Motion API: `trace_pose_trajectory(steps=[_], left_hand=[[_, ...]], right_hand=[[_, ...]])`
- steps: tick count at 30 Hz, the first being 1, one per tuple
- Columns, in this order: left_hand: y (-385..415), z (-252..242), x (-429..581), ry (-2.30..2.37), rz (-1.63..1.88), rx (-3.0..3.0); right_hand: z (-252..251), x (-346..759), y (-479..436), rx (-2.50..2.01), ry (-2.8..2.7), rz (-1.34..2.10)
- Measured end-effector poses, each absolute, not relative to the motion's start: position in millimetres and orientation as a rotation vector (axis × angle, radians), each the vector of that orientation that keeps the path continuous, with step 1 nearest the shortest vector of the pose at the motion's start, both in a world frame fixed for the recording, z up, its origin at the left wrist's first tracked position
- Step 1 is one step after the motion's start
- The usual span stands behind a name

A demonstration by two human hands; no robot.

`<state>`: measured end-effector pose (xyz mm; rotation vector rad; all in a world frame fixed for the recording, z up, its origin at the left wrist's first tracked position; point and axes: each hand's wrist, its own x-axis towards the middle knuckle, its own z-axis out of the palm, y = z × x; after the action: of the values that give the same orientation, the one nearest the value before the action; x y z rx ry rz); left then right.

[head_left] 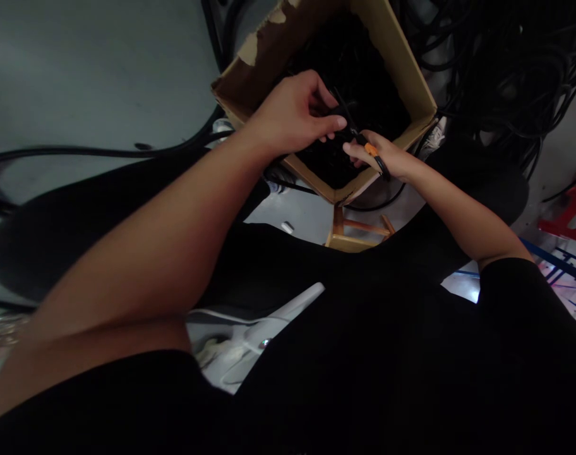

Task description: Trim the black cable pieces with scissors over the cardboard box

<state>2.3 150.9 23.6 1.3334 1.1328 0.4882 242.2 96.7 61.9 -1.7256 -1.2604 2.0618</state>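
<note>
The one camera sits on the person's head and looks down and forward. It is very close, so the black shirt (364, 354) and the arms (141, 240) fill the near part of the view. The left hand (292, 114) and right hand (378, 158) are in the middle, with the cardboard box (392, 76) just past them. The floor (79, 82) shows on the left.

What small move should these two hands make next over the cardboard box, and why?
Probably the right hand should ease its orange-handled tool closer to the black cable pinched by the left hand. The hands already meet there, above the cardboard box, and the left hand seems to be steadying that piece.
</note>
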Motion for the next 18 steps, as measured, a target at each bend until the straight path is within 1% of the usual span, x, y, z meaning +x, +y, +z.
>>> trace_pose_trajectory(steps=[9, 12, 15, 18], left_hand=[[147, 32, 5, 1.264, 0.490, 1.501], [149, 31, 3, 1.258, 0.505, 1.506], [153, 29, 1, 1.349, 0.536, 1.520], [155, 27, -2, 1.389, 0.543, 1.543]], right_hand=[[61, 247, 99, -1.649, -1.369, 2.108], [67, 245, 97, -1.721, -1.374, 2.056], [69, 244, 95, -1.823, -1.330, 1.986], [67, 243, 94, -1.842, -1.279, 1.987]])
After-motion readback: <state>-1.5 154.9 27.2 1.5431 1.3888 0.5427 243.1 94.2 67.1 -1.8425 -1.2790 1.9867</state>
